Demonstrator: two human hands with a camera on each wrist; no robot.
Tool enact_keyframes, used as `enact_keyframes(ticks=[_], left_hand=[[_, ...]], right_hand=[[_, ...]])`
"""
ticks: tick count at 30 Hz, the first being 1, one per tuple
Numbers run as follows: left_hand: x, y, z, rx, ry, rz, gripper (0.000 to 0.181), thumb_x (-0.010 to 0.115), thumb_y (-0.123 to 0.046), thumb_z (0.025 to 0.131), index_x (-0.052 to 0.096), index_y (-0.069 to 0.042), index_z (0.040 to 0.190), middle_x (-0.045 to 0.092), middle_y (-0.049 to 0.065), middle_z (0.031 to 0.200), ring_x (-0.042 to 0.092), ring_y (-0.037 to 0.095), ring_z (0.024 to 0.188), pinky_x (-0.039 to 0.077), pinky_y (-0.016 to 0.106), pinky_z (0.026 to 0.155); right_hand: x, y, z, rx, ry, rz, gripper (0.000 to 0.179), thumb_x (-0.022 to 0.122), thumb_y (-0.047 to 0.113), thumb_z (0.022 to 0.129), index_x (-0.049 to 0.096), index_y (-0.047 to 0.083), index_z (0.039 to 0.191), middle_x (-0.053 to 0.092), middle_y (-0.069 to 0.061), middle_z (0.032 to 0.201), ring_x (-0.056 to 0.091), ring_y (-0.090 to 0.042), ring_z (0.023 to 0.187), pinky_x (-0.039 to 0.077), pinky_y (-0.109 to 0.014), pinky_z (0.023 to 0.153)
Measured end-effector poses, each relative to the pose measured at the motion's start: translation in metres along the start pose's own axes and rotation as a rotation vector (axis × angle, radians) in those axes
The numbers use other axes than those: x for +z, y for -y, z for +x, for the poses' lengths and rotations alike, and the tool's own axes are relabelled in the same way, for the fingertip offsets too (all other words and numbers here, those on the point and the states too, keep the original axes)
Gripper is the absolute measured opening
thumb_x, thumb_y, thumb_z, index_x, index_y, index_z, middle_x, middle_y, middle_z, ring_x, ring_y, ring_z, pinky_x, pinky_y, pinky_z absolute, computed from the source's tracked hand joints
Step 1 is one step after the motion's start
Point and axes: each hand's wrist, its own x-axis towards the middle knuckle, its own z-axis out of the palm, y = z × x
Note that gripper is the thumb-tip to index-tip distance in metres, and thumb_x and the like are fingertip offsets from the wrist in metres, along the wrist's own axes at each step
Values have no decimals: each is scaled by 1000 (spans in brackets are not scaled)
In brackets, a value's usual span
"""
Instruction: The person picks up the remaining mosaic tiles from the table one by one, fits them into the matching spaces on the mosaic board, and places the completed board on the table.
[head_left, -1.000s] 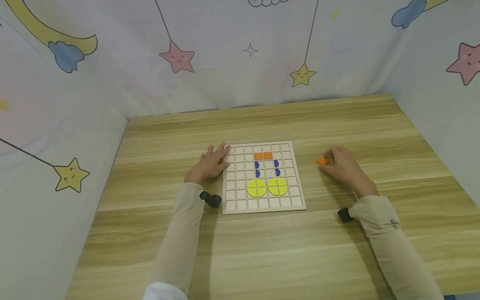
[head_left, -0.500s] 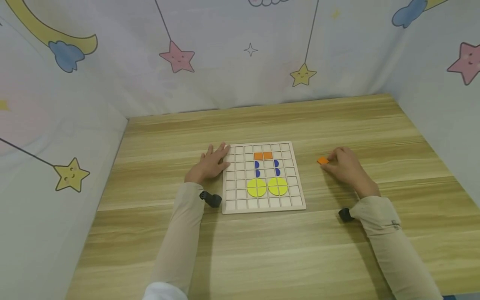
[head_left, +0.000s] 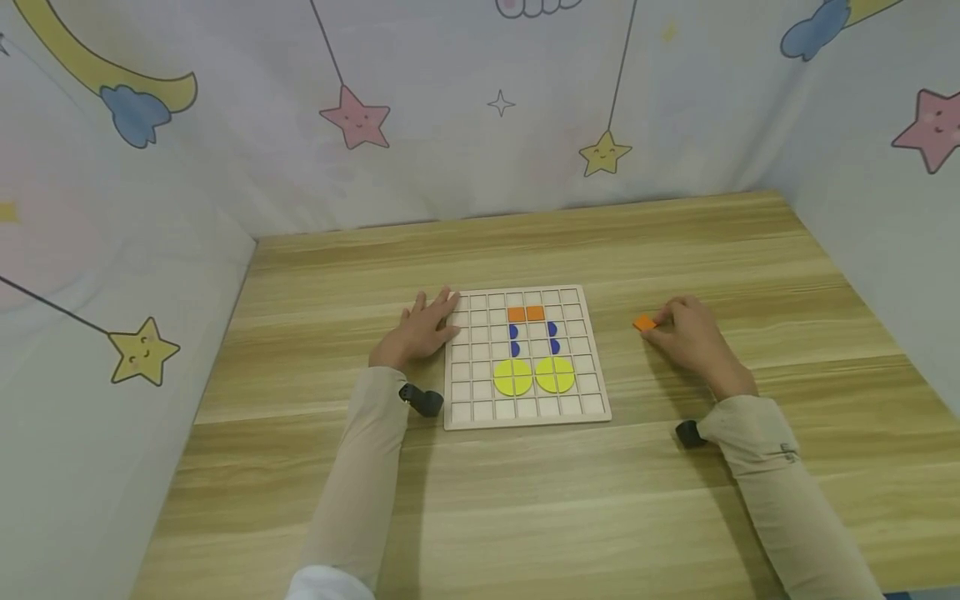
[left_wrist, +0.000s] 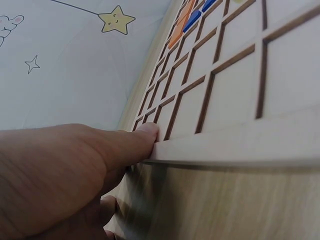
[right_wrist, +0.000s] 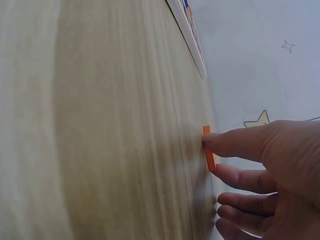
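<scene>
A pale wooden grid board (head_left: pixel 471 389) lies flat on the table. My left hand (head_left: pixel 418 332) rests at its left edge with fingers spread, and in the left wrist view the thumb (left_wrist: pixel 145 132) touches the rim. To the right of the board, my right hand (head_left: pixel 692 340) pinches an orange square tile (head_left: pixel 643 322) between thumb and index finger. In the right wrist view that tile (right_wrist: pixel 208 150) is seen edge-on, close to the tabletop, with the other fingers loosely bent below it.
Set in the board's cells are two orange squares (head_left: pixel 526 314), several blue half-round pieces (head_left: pixel 513 332) and yellow quarter pieces forming two discs (head_left: pixel 513 377). The wooden table (head_left: pixel 525 517) meets a cloth backdrop (head_left: pixel 480 158) printed with stars at the back and sides.
My right fingers have shifted slightly right on the orange tile, so more of it shows; the tile itself is almost where it was. My left hand and the board have stayed put.
</scene>
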Motion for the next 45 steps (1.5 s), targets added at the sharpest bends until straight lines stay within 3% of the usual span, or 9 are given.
enact_keyframes(ticks=[13, 20, 28, 38, 45], left_hand=[[1, 1, -1, 9, -6, -15, 63, 41, -28, 103, 9, -17, 155, -3, 5, 162, -16, 38, 145, -5, 60, 116], [0, 0, -1, 4, -3, -13, 63, 41, -27, 103, 7, -17, 155, -4, 6, 162, -16, 38, 145, -6, 60, 116], [0, 0, -1, -1, 3, 6, 63, 40, -27, 103, 6, -17, 156, -5, 6, 162, -16, 38, 145, -5, 60, 116], [-1, -1, -2, 2, 6, 1, 63, 40, -28, 103, 6, -16, 156, -4, 6, 162, -16, 38, 145, -5, 60, 116], [0, 1, 0, 3, 6, 10, 63, 40, -27, 103, 6, -17, 156, -5, 6, 162, -16, 38, 145, -5, 60, 116]], right_hand=[[2, -1, -1, -28, -57, 2, 36, 64, 20, 90, 60, -11, 106, 46, -34, 129, 38, -51, 122, 32, -63, 103], [5, 10, 5, -89, -115, 13, 38, 66, 22, 88, 61, -11, 108, 49, -32, 129, 41, -48, 123, 29, -61, 106], [8, 23, 15, -126, -157, 3, 34, 67, 21, 88, 61, -7, 106, 51, -28, 130, 44, -45, 123, 33, -57, 106], [14, 44, 26, -151, -109, 24, 35, 66, 26, 89, 62, -3, 108, 47, -24, 137, 40, -44, 129, 30, -56, 109], [26, 57, 35, -214, -70, -3, 34, 66, 28, 89, 64, 0, 108, 49, -21, 136, 43, -41, 127, 32, -55, 108]])
